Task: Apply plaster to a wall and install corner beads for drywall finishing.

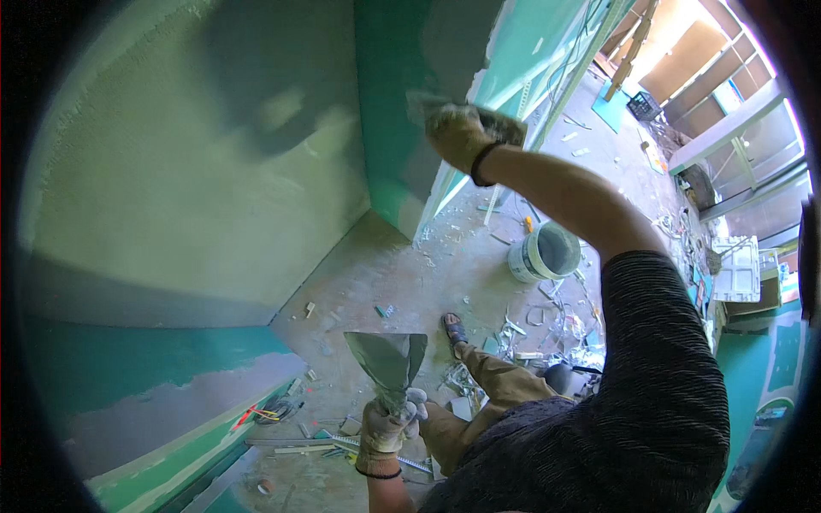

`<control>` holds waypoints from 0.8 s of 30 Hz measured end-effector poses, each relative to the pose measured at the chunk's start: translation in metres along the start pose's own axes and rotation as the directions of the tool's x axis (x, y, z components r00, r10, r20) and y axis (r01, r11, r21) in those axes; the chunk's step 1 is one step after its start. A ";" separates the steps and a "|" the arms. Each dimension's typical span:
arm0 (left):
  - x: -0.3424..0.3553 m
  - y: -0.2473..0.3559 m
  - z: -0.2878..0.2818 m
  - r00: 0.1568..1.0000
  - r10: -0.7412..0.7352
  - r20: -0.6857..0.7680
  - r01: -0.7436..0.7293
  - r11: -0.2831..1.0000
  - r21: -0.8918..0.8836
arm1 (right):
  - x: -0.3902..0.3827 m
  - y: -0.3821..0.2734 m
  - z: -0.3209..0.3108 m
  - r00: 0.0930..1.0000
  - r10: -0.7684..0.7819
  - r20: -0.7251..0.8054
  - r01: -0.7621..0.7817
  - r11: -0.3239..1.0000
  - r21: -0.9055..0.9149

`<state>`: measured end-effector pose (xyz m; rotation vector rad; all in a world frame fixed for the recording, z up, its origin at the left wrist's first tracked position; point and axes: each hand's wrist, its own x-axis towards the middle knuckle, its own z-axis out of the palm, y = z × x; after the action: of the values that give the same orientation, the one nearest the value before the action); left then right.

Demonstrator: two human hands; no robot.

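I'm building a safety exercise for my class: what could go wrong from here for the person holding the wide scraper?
The sandalled foot could trip on the scraps littering the floor. The open bucket stands among them and might be knocked over by a step. In a stumble, the wide scraper in the left hand might gouge the wall.

You stand in a building site's unfinished interior; green wallboard [383, 94] shows patchy plaster [171, 406]; scraps [564, 329] litter the floor [368, 265] around you.
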<state>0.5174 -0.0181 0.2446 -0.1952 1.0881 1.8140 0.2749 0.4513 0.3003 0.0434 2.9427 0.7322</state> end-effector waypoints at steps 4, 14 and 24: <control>0.016 0.006 0.009 1.000 0.008 0.019 -0.009 0.999 0.044 | -0.007 -0.030 0.081 0.963 0.073 0.258 -0.110 0.985 0.130; 0.038 0.085 0.091 0.967 -0.160 0.199 0.122 0.974 0.193 | -0.224 0.033 -0.006 0.986 -0.087 0.140 -0.146 -0.855 0.497; 0.026 0.128 0.159 0.937 -0.265 0.228 0.124 0.862 0.492 | -0.285 0.075 -0.027 0.967 -0.252 -0.019 -0.071 -0.340 0.938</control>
<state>0.4520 0.1014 0.3983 0.2398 1.2130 1.2964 0.5550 0.4901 0.3873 -0.0045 2.1458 -1.9083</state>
